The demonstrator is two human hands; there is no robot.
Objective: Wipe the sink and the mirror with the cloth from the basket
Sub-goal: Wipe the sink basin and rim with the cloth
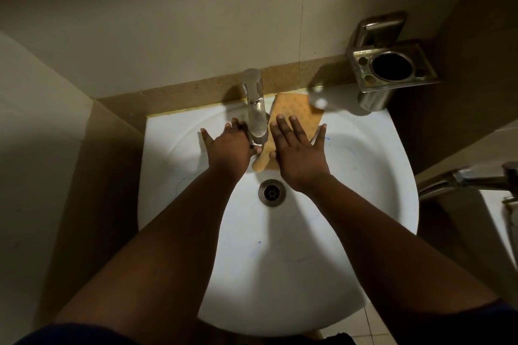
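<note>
A person is leaning over a white sink (364,176), seen from above, both bare arms reaching toward twelve o'clock. An orange cloth (297,109) is lying spread on the back slope of the basin, running from the rim at twelve o'clock down toward the drain (272,193) at the centre. The right hand (298,155) is pressing flat on the cloth, fingers straight and spread wide, with the little finger reaching past the cloth's edge at two o'clock. The left hand (231,145) is lying just beside it at ten o'clock, fingers also straight and spread, its fingertips touching the base of the chrome tap (256,106); it is holding nothing, and whether it is touching the cloth cannot be told. The tap is standing upright between the two hands, its spout hanging over the cloth's left edge. At two o'clock, a steel tumbler holder (392,67) is jutting from the wall above the sink's corner. At three o'clock, well apart from the hands, a second chrome fitting (471,179) is showing at the frame's edge.
</note>
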